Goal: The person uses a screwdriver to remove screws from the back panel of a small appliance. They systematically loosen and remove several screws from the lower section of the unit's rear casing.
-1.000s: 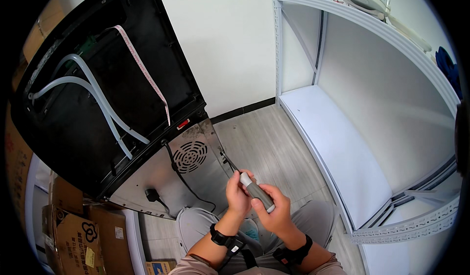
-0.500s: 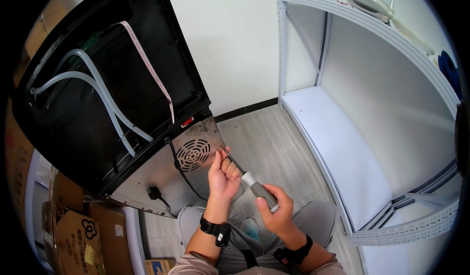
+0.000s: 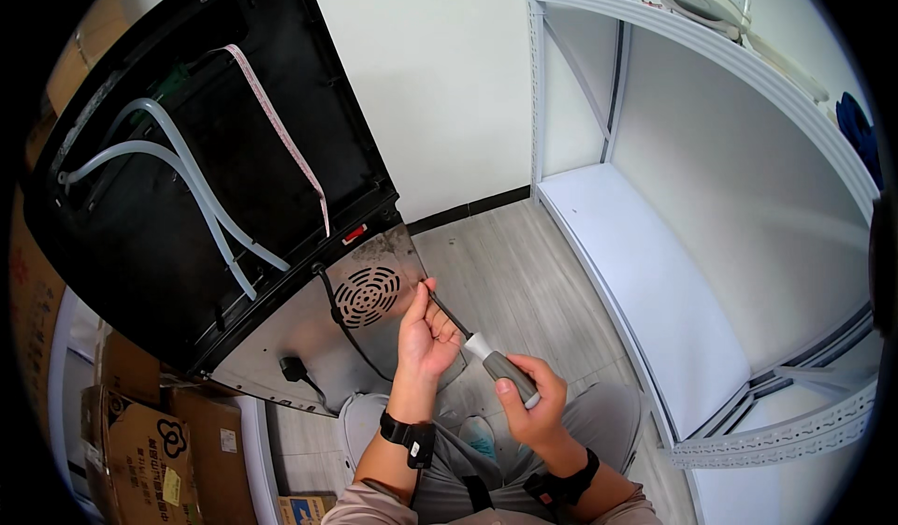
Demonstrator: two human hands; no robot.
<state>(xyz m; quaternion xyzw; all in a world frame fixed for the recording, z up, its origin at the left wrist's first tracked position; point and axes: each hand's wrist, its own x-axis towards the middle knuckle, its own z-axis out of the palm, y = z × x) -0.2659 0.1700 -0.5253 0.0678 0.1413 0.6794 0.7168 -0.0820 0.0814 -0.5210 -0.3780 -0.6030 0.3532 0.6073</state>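
Note:
My right hand [image 3: 533,399] is wrapped round the grey and white handle of a screwdriver [image 3: 505,375]. Its dark shaft slants up and left to the edge of a metal panel [image 3: 281,338]. At the tip, the thumb and forefinger of my left hand [image 3: 430,333] are pinched together round the shaft's end; whether a screw is between them cannot be made out. The panel is the lower back of an appliance, with round vent slots [image 3: 368,297] left of my fingers. Above it stands the appliance's open black housing [image 3: 271,20].
Two grey hoses [image 3: 201,184] and a white-pink ribbon cable [image 3: 271,109] hang in the housing. A black power cord [image 3: 351,340] with a plug [image 3: 294,368] lies against the panel. Cardboard boxes [image 3: 150,450] stand at left; a white metal shelf [image 3: 655,291] at right.
The screwdriver and my right hand have shifted slightly right and down. My left fingers stay pinched at the shaft's tip. The view has moved a little.

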